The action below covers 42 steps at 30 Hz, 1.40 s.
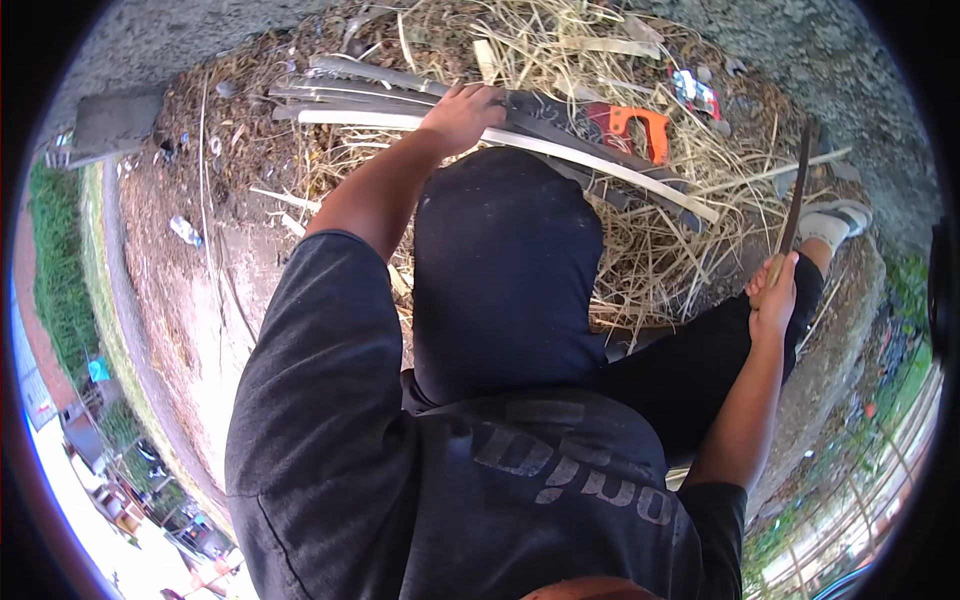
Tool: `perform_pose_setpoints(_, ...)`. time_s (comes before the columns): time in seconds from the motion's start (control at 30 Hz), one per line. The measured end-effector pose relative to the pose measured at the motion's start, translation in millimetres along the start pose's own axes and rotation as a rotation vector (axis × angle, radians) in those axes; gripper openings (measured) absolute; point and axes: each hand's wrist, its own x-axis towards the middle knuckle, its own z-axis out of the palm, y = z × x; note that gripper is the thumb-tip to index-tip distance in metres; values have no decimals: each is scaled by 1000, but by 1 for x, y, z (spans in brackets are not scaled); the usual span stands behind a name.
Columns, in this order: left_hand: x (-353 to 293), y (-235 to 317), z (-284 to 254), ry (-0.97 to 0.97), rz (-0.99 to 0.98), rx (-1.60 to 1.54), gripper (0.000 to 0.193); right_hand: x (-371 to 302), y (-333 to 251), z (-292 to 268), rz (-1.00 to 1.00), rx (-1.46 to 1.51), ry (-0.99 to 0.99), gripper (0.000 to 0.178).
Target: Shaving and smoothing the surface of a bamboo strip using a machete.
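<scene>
My left hand (465,115) reaches over a pile of long split strips, its fingers bent down around them. A pale bamboo strip (620,172) runs from under this hand to the right. Darker grey strips (345,95) lie beside it on the left. My right hand (775,288) is wrapped round the wooden handle of a machete (799,185). Its long dark blade points away from me, beside my shoe. Just right of my left hand, a handsaw (640,130) with an orange handle lies on the strips.
Thin pale shavings (690,235) cover the ground around the strips. My bent knee (508,260) rises between my hands. A rough grey wall (800,60) stands at the far side, and a grey block (115,118) is at the far left. A small colourful packet (697,93) lies near the saw.
</scene>
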Motion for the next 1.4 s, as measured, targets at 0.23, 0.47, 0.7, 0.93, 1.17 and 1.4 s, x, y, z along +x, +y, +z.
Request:
perform_pose_setpoints(0.23,5,21,1,-40,-87,-115,54,0,1,-4,-4,-21,-30,53)
perform_pose_setpoints(0.47,-22,15,12,68,-16,-151,39,-4,-3,1,-3,-17,-37,52)
perform_pose_setpoints(0.7,-30,12,8,0,-135,-268,32,-3,-2,2,4,-7,-71,53)
perform_pose_setpoints(0.93,-17,-11,-18,-73,-77,-253,42,3,3,-4,16,25,-36,52)
perform_pose_setpoints(1.17,-13,9,-5,37,-302,-163,42,-2,1,4,25,-9,-48,49)
perform_pose_setpoints(1.4,-12,18,-2,-97,-218,1,61,0,3,2,28,-5,-41,50)
